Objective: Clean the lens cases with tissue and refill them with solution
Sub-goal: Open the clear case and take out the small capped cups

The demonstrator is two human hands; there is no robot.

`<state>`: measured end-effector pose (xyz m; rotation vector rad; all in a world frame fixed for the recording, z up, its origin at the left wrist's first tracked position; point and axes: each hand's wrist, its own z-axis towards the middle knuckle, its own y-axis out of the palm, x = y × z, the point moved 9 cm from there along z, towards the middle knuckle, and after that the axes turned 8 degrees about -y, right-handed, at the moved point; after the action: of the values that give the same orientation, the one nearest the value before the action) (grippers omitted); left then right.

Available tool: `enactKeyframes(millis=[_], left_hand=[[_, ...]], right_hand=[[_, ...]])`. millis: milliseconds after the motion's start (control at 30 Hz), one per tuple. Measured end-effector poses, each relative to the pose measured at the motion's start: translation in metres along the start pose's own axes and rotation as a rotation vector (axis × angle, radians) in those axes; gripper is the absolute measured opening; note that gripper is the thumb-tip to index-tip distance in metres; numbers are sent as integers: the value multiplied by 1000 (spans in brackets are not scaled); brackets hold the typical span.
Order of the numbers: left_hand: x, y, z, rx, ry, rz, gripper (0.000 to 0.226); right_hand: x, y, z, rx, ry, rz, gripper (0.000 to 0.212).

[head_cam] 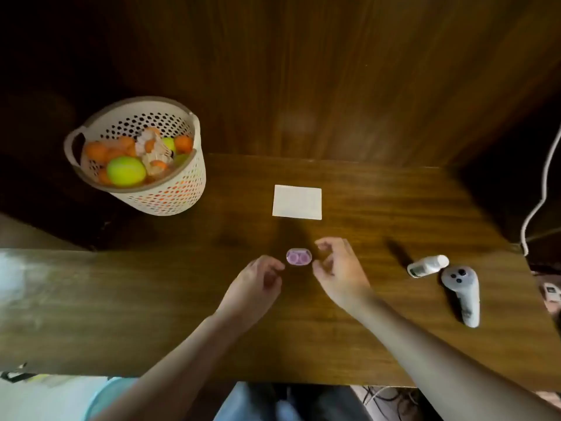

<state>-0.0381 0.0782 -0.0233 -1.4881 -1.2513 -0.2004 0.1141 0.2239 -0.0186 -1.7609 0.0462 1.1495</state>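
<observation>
A small purple lens case (299, 257) with two round wells lies flat on the wooden table (151, 299), near its middle. My left hand (261, 278) hovers just left of the case with loosely curled fingers, holding nothing. My right hand (337, 268) is just right of it, thumb and forefinger spread in a loose curve, the thumb tip close to the case's right edge. A folded white tissue (297, 202) lies flat behind the case. A small white solution bottle (428, 265) lies on its side to the right.
A white hand controller (463, 293) lies right of the bottle near the table's right edge. A perforated cream basket (170, 189) of balls and shuttlecocks stands at the back left. A white cable (543, 189) hangs at the far right. A wood panel rises behind the table.
</observation>
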Motion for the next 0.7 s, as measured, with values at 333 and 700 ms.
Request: enactKeyframes(millis=[333,700], left_hand=[[-20,26,67,-2,3,310,61],[-27,46,85,12,149,173,40]], right_hand=[[22,76,39,-217,-168,-339,70],[48,83,34,1,-430,-149,59]])
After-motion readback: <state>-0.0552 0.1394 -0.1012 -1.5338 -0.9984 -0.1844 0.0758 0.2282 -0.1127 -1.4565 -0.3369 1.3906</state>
